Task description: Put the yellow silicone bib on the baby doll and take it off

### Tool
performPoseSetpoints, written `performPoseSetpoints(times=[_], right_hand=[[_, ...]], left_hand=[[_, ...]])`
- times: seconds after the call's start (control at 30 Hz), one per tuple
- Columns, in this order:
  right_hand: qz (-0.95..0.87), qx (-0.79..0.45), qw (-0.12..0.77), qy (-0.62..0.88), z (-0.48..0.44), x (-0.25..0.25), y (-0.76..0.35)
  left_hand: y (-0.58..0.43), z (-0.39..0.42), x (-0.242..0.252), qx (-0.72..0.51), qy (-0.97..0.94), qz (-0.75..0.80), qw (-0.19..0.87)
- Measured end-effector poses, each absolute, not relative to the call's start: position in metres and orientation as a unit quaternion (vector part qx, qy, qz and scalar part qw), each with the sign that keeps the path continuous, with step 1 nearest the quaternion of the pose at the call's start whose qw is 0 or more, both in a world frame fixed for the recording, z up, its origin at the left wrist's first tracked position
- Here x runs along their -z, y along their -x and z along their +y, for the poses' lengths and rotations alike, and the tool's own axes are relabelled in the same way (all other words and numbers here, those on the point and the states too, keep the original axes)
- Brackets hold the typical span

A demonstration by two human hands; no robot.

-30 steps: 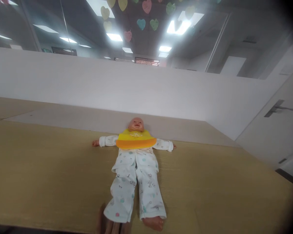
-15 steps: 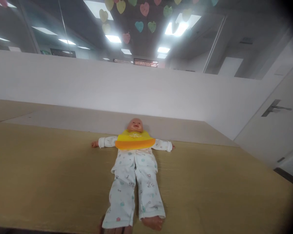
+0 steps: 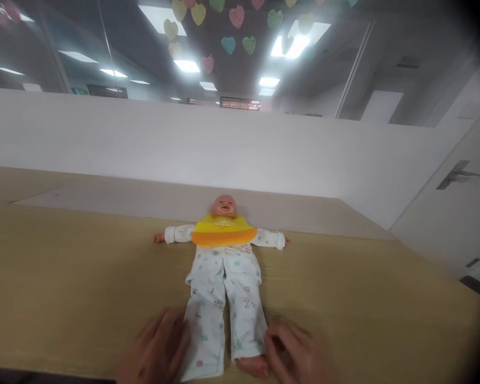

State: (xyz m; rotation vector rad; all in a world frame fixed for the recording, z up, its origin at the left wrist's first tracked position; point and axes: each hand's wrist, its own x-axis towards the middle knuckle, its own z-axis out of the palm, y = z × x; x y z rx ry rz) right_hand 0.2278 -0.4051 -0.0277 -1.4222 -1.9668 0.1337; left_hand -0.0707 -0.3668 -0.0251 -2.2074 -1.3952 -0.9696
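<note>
A baby doll (image 3: 224,207) lies on its back with its arms stretched out sideways. It wears a yellow bib (image 3: 224,230) with an orange lower edge, a white patterned top (image 3: 208,260) and matching white trousers (image 3: 246,320). My left hand (image 3: 156,346), smeared by motion, is beside the lower trouser leg on the left, fingers loosely bent and thumb apart. On the other side, my right hand (image 3: 294,349) is close to the right trouser cuff and bare foot (image 3: 254,367), with a gap between its thumb and fingers. Neither hand visibly grips the cloth.
The doll rests on a tan padded surface (image 3: 344,288), with a paler strip (image 3: 296,210) behind it. Beyond stands a white wall (image 3: 184,138) topped by glass with heart-shaped paper notes (image 3: 237,17). A door handle (image 3: 458,175) is at the right.
Both my hands have come into view from the bottom, one on each side of the doll's lower legs. The view has shifted slightly; the doll lies in the same pose.
</note>
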Motion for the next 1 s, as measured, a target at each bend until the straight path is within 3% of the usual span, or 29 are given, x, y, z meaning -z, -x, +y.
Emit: performPoseSetpoints(times=[0.13,0.27,0.47,0.67,1.0], right_hand=[[-0.751,0.001,0.222,0.621,-0.362,0.003,-0.231],[-0.741,-0.038,0.103,0.662,-0.342,-0.023,-0.227],[-0.761,-0.051,0.255,0.594,-0.333,-0.022,-0.206],[-0.734,-0.208,0.215,0.61,-0.304,-0.009,-0.183],[-0.734,-0.179,0.247,0.607,-0.262,0.005,-0.181]], left_hand=[[0.051,-0.32,0.001,0.213,0.758,-0.61,0.086],[0.039,-0.301,-0.011,0.135,0.769,-0.622,0.061],[0.04,-0.289,-0.007,0.155,0.775,-0.609,0.068],[0.039,-0.281,-0.002,0.158,0.803,-0.564,0.106],[0.028,-0.256,-0.005,0.135,0.816,-0.551,0.109]])
